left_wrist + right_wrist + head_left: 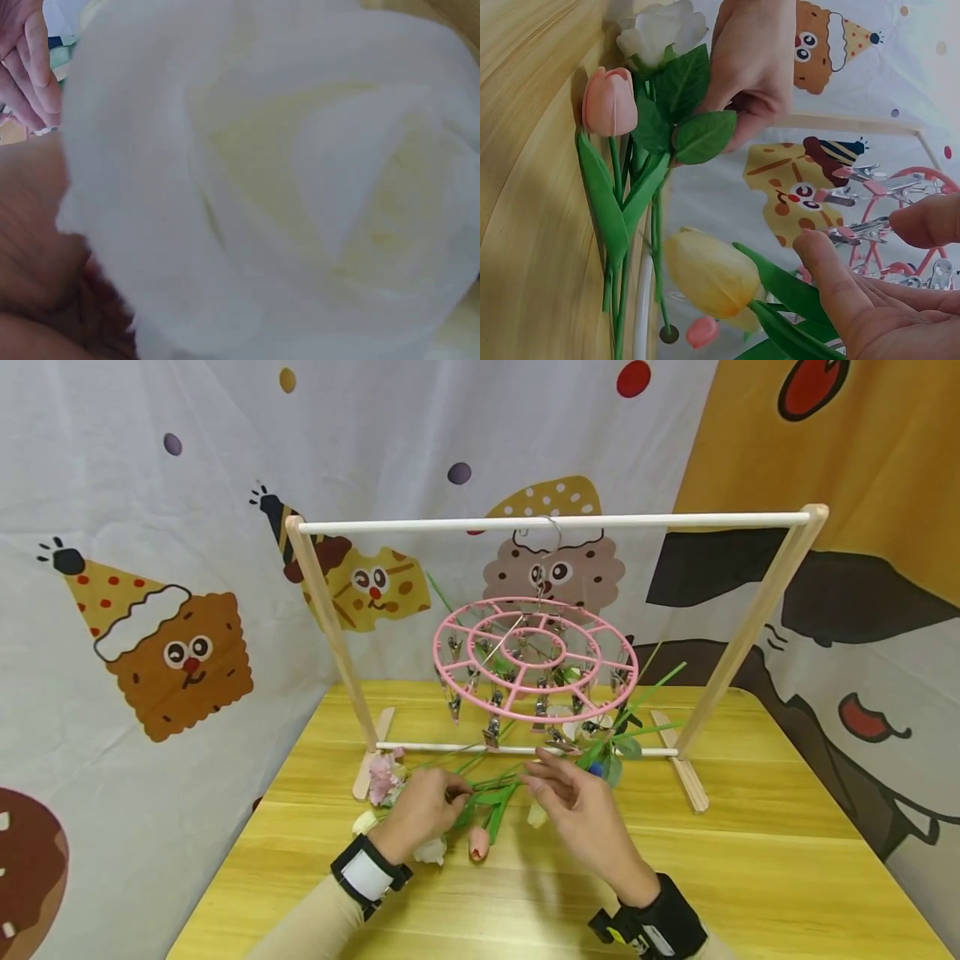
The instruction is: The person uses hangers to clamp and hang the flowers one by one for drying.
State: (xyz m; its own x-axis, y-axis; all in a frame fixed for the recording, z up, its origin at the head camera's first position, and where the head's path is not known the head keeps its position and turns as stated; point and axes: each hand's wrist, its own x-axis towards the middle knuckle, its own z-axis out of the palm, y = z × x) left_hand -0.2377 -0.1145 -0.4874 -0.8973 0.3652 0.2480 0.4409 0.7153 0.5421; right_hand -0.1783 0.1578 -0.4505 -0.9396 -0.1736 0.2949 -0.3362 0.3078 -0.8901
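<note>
My left hand [423, 806] is low over the table with its fingers curled, pinching the stem of an artificial white rose [660, 34]. That bloom [285, 187] fills most of the left wrist view. Beside it lies a pink tulip [478, 843] with long green leaves [604, 202]. My right hand [573, 806] is to the right with thumb and fingers apart, its palm toward the left hand. Close by the right hand is a yellow tulip [712, 274], whose stem runs behind the fingers in the right wrist view.
A wooden rack [480, 524] stands at the back, and a pink round clip hanger [438, 664] hangs from its bar. Metal clips [492, 732] dangle around the ring. Pink flowers [385, 777] lie at the left; more stems and leaves [628, 747] reach right beneath the hanger.
</note>
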